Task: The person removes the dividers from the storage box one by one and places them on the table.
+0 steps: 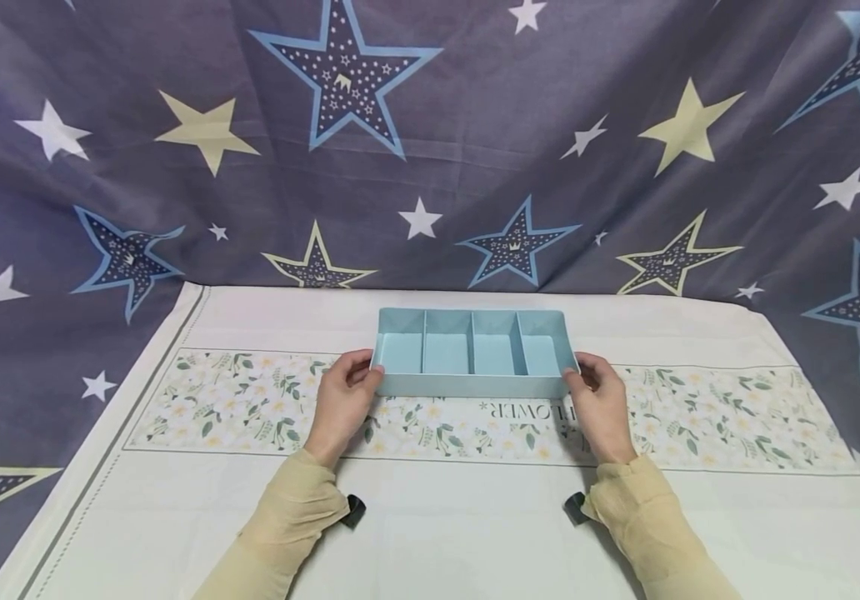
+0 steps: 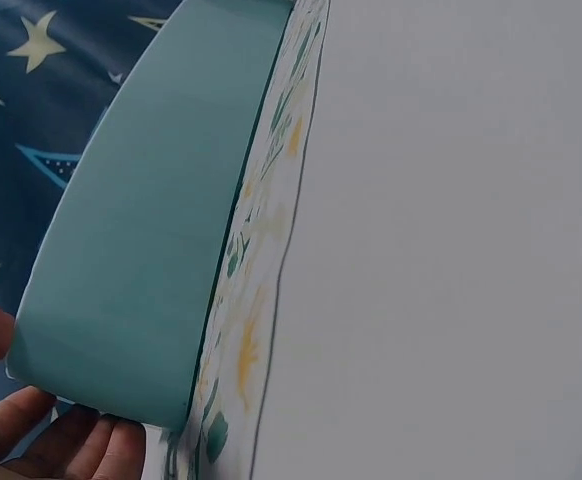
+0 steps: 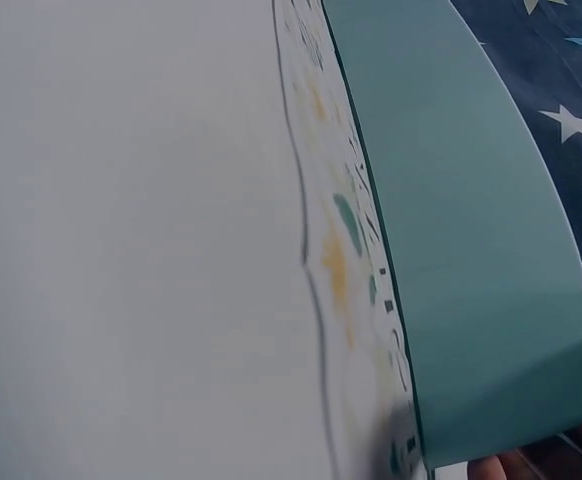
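Observation:
A light blue box point(image 1: 467, 385) with several compartments lies lengthwise across the floral band of the tablecloth, and nothing shows inside it. My left hand point(image 1: 343, 398) grips its left end, thumb at the near corner and fingers along the short side. At the opposite end my right hand point(image 1: 601, 407) holds the box the same way. In the left wrist view, fingers point(image 2: 76, 435) press against the box's end wall below the thumb. The right wrist view shows the long front wall point(image 3: 481, 240), with fingertips point(image 3: 541, 462) at its lower corner.
A white tablecloth point(image 1: 460, 525) with a printed flower band point(image 1: 235, 400) covers the table. Behind it hangs a dark curtain point(image 1: 475, 183) with stars, meeting the table's back edge. Small black pieces point(image 1: 353, 511) sit at both sleeve cuffs.

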`<state>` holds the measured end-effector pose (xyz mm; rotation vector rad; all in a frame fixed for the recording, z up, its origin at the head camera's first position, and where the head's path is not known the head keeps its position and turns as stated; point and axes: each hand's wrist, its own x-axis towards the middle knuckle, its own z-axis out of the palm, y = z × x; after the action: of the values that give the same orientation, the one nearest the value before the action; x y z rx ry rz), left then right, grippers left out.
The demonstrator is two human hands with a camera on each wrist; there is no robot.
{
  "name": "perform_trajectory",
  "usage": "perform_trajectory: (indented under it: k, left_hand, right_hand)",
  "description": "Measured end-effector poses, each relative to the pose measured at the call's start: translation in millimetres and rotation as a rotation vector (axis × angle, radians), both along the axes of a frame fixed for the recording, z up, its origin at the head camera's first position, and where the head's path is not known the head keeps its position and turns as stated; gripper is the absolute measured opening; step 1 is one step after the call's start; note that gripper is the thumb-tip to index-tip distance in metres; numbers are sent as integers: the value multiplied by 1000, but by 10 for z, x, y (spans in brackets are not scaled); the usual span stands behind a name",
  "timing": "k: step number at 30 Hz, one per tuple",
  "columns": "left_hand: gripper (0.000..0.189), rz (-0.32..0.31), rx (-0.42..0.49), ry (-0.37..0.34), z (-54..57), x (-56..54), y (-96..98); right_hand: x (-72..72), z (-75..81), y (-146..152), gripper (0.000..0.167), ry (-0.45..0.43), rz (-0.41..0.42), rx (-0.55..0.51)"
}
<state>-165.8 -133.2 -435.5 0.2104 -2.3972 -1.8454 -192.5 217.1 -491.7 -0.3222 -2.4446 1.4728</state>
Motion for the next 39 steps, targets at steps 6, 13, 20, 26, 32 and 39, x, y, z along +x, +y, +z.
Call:
perform_trajectory:
  k: [6,13,20,26,32,39]
  left_hand:
    - [38,13,-12,2,4,1,-32]
    - [37,21,-23,6,19,4,-44]
    - [37,30,-29,24,30,20,-49]
    - [37,39,-45,26,32,25,-58]
    - [37,43,-45,29,20,18,-68]
    - [37,48,-59,35,-16,15,-75]
  right_hand:
    - [23,22,-36,40,5,18,-2]
    - [24,-5,-46,41,25,27,-15]
    - [35,-1,-56,46,57,47,-22]
    - [47,28,-77,50,69,70,-24]
    - [56,33,-85,53,70,83,-9]
    - [59,14,-84,53,73,94,10]
